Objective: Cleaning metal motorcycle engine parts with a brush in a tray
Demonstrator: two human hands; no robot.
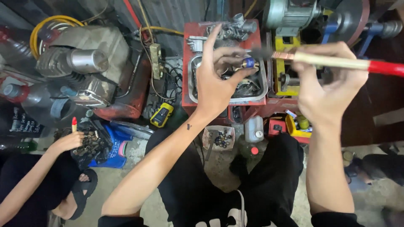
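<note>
My left hand point(216, 82) is raised over a metal tray point(192, 80) and pinches a small brass part with a blue tip point(249, 63) between thumb and fingers. My right hand point(330, 82) holds a paintbrush point(336, 62) with a pale wooden shaft, a red end and a copper ferrule. The dark bristles point left and touch the small part. The tray sits on a red stand point(187, 50) and holds several greasy metal pieces. A carburettor body point(235, 27) lies on the stand behind the tray.
Another person's hand point(67, 141) at the left holds a small brush over a dark chain-like part. An engine point(80, 67) stands at the upper left, an electric motor point(294, 14) at the upper right. A bowl of small parts point(219, 138) and a white bottle point(253, 129) sit between my knees.
</note>
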